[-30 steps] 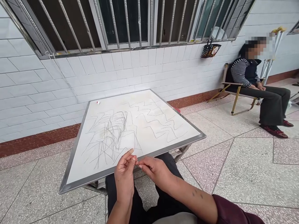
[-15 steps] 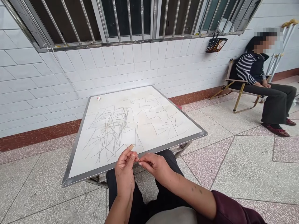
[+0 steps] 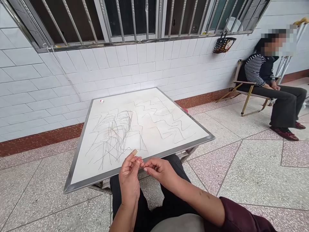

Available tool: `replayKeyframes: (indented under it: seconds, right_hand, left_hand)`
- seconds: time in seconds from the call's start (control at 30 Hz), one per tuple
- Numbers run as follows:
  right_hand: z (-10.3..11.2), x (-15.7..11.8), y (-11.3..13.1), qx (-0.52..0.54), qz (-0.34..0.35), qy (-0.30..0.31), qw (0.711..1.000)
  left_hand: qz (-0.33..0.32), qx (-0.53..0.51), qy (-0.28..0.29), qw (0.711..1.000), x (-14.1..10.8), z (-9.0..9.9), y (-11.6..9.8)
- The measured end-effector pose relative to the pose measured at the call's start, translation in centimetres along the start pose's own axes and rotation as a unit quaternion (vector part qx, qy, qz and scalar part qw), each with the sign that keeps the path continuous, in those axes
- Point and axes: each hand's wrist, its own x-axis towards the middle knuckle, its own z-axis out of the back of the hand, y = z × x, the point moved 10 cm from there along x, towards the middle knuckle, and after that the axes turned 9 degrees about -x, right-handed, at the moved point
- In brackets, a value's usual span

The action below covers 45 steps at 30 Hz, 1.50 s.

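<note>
Both of my hands meet just over the front edge of a white table [image 3: 154, 141] with a grey metal rim. My left hand [image 3: 130, 175] is closed, thumb pressed to fingers, with a tan band [image 3: 134, 151] around one raised fingertip. A thin reddish thread [image 3: 144, 165] shows between the two sets of fingertips. My right hand [image 3: 160, 171] is closed in a pinch at the thread, its fingertips close to those of my left hand. Dark thread-like lines [image 3: 116, 132] spread over the tabletop, tangled on the left and wavy on the right.
A small red and white item [image 3: 101, 101] lies at the table's far left corner. A person [image 3: 260, 74] sits in a folding chair [image 3: 251, 96] at the right. Behind the table is a tiled wall [image 3: 120, 74] with a barred window and a hanging basket [image 3: 224, 45].
My hands stay nearly in place, with small shifts of the fingers. The thread between the fingertips shows a little more clearly.
</note>
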Motion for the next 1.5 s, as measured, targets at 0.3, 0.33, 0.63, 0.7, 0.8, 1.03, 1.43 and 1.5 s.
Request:
replayKeyframes:
  seconds: [0.3, 0.33, 0.63, 0.7, 0.8, 1.03, 1.43, 1.5]
  right_hand:
    - [0.6, -0.6, 1.8, -0.093, 0.089, -0.047, 0.991]
    - [0.6, -0.7, 1.9, -0.104, 0.098, -0.05, 0.988]
    - [0.2, -1.6, 4.0, -0.272, 0.217, -0.066, 0.935]
    - [-0.1, -2.0, 5.2, -0.323, 0.273, -0.045, 0.905]
    - [-0.8, -2.8, 7.3, -0.364, 0.38, 0.031, 0.85]
    - [-0.4, -2.7, 10.2, -0.358, 0.506, 0.148, 0.771]
    - [-0.4, -1.4, -0.6, 0.132, -0.013, -0.008, 0.991]
    - [-1.6, -1.3, -0.7, 0.232, -0.051, 0.023, 0.971]
  left_hand:
    - [-0.004, 0.001, -0.003, 1.0, -0.4, 0.1, -0.1]
    - [-0.002, 0.001, -0.001, 1.0, -0.5, 0.0, -0.1]
    - [0.042, -0.051, -0.001, 0.998, -0.3, 0.2, 0.6]
    - [0.048, -0.045, 0.006, 0.998, -0.2, 0.4, 0.7]
    - [0.051, -0.019, 0.012, 0.998, -0.1, 0.7, 0.6]
    - [0.089, -0.014, 0.031, 0.995, -0.5, 0.1, 1.0]
    - [0.009, -0.038, -0.016, 0.999, -1.0, 0.2, -1.3]
    - [0.012, -0.03, -0.007, 0.999, -1.2, -0.1, -0.8]
